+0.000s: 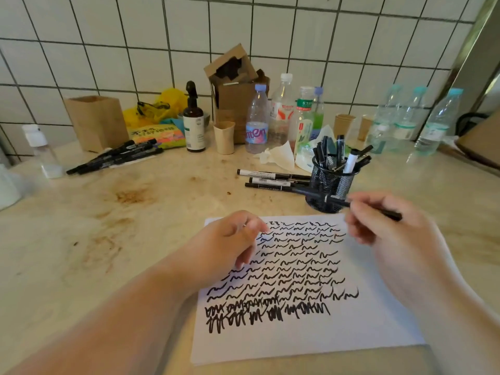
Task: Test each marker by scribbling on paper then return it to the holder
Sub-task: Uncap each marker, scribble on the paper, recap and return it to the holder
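Note:
A white sheet of paper (311,339) covered in rows of black scribbles lies on the counter before me. My right hand (384,228) holds a black marker (316,194) above the paper's top right corner, its far end pointing left in front of the black mesh holder (331,185). The holder stands just beyond the paper with several markers upright in it. My left hand (232,239) hovers over the paper's top left corner, fingers loosely curled and holding nothing. Three markers (270,180) lie on the counter left of the holder. Another bunch of black markers (116,156) lies far left.
Along the tiled wall stand plastic water bottles (257,123), a brown spray bottle (193,123), cardboard boxes (232,87), paper cups (224,136), a paper bag (96,121) and crumpled tissue (281,155). The beige counter (121,239) is stained left of the paper.

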